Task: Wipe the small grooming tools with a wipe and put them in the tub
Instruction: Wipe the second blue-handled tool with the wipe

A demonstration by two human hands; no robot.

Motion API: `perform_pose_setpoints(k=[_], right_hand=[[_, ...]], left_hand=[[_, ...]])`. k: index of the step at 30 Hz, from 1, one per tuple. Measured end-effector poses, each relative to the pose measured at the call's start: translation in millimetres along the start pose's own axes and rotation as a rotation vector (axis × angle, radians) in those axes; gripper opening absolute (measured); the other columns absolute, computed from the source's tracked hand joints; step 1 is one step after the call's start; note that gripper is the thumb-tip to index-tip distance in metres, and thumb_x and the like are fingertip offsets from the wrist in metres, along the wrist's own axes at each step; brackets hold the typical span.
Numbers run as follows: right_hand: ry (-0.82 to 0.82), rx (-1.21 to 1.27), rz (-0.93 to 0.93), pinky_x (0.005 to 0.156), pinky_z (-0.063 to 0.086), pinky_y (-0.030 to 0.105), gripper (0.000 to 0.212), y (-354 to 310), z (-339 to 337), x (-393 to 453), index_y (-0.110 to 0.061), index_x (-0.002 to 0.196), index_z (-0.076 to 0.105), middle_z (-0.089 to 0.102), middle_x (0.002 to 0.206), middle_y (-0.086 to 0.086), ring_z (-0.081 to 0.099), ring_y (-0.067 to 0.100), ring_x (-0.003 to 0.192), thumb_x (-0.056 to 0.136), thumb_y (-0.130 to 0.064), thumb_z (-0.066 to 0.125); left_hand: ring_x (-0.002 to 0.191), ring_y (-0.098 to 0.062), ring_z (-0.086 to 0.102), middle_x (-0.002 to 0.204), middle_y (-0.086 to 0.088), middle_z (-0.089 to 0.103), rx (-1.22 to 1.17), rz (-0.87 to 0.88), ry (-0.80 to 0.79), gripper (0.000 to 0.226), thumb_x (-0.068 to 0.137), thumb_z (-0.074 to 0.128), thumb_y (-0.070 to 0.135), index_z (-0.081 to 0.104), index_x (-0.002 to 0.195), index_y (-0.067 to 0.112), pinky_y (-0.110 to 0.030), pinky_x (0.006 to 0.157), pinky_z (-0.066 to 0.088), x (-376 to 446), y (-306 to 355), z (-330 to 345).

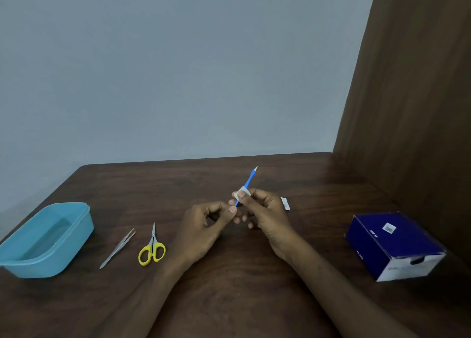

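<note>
A thin blue grooming tool (248, 180) with a pale pointed tip slants up and to the right above the table's middle. My left hand (204, 228) pinches its lower end. My right hand (265, 213) pinches a small folded white wipe (243, 193) round the blue shaft. Steel tweezers (117, 248) and small yellow-handled scissors (152, 248) lie on the table to the left of my hands. A light blue tub (76, 233) stands at the far left; nothing shows inside it.
A dark blue and white cardboard box (393, 244) sits at the right. A torn white wrapper (285, 203) lies just behind my right hand. A brown wooden panel (418, 108) rises on the right, a grey wall behind the table.
</note>
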State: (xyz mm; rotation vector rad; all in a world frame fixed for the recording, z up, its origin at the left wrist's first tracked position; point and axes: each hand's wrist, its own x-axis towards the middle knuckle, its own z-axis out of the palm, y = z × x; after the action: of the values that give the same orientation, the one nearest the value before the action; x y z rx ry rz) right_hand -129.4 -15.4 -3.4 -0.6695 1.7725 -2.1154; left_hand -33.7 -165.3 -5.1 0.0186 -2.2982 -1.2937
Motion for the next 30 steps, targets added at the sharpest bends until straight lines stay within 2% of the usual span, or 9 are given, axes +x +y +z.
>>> perform_pose_setpoints(k=[4,8,10,13,17,23,27,30], right_hand=[[0.01,0.014,0.005,0.051,0.039,0.024,0.027,-3.7,2.3,-2.4,-0.011,0.101,0.078,0.082,0.098,0.011,0.062,0.018,0.062,0.105,-0.034,0.064],[0.043,0.06,0.037,0.051,0.04,0.025,0.043,-10.8,-2.5,1.9,-0.008,0.095,0.081,0.082,0.093,0.011,0.059,0.016,0.059,0.104,-0.043,0.06],[0.076,0.085,0.026,0.051,0.039,0.024,0.038,-13.1,-6.7,3.8,-0.01,0.091,0.082,0.082,0.095,0.01,0.056,0.012,0.056,0.103,-0.041,0.062],[0.153,0.145,-0.014,0.05,0.039,0.023,0.025,-13.5,-11.8,5.9,-0.011,0.098,0.083,0.082,0.096,0.007,0.053,0.011,0.056,0.101,-0.031,0.068],[0.171,0.173,-0.006,0.05,0.037,0.022,0.024,-15.3,-14.3,5.8,-0.011,0.102,0.082,0.082,0.098,0.008,0.051,0.01,0.056,0.101,-0.03,0.068],[0.209,0.193,0.039,0.051,0.036,0.025,0.031,-18.2,-17.0,6.2,-0.009,0.105,0.081,0.082,0.099,0.011,0.052,0.01,0.053,0.103,-0.035,0.064],[0.329,0.271,-0.003,0.048,0.036,0.021,0.02,-16.0,-22.2,11.9,-0.015,0.111,0.082,0.081,0.098,0.001,0.049,0.007,0.05,0.101,-0.028,0.069],[0.377,0.158,-0.012,0.047,0.041,0.019,0.013,-8.2,-25.8,14.9,-0.015,0.107,0.083,0.081,0.089,-0.003,0.05,0.005,0.051,0.096,-0.019,0.077]], left_hand=[[0.074,-0.014,0.072,0.085,0.01,0.08,0.033,0.022,0.006,0.025,0.103,0.07,0.028,0.079,0.079,0.027,-0.046,0.073,0.056,1.2,-1.1,0.6],[0.077,-0.016,0.072,0.084,0.009,0.08,0.044,0.077,0.008,0.023,0.102,0.07,0.028,0.079,0.081,0.028,-0.037,0.077,0.056,1.7,0.0,0.7],[0.078,-0.015,0.073,0.083,0.011,0.08,0.044,0.081,-0.007,0.022,0.102,0.07,0.027,0.08,0.083,0.029,-0.03,0.077,0.055,1.4,0.3,0.5],[0.082,-0.014,0.075,0.083,0.013,0.081,0.04,0.079,-0.044,0.02,0.102,0.071,0.027,0.082,0.086,0.029,-0.028,0.079,0.056,1.0,-0.6,1.1],[0.084,-0.014,0.076,0.083,0.012,0.081,0.028,0.077,-0.037,0.02,0.102,0.071,0.025,0.082,0.086,0.027,-0.023,0.079,0.053,2.1,0.3,-0.7],[0.082,-0.015,0.076,0.084,0.011,0.081,0.043,0.116,-0.047,0.02,0.102,0.072,0.025,0.083,0.085,0.027,-0.021,0.075,0.053,0.9,2.9,-0.6],[0.082,-0.014,0.076,0.084,0.012,0.081,0.036,0.109,-0.019,0.021,0.102,0.072,0.024,0.083,0.084,0.026,-0.021,0.076,0.053,0.8,2.1,-1.2],[0.082,-0.016,0.075,0.084,0.009,0.081,0.021,0.106,0.006,0.022,0.103,0.071,0.024,0.082,0.083,0.026,-0.027,0.079,0.055,2.0,1.7,-0.7]])
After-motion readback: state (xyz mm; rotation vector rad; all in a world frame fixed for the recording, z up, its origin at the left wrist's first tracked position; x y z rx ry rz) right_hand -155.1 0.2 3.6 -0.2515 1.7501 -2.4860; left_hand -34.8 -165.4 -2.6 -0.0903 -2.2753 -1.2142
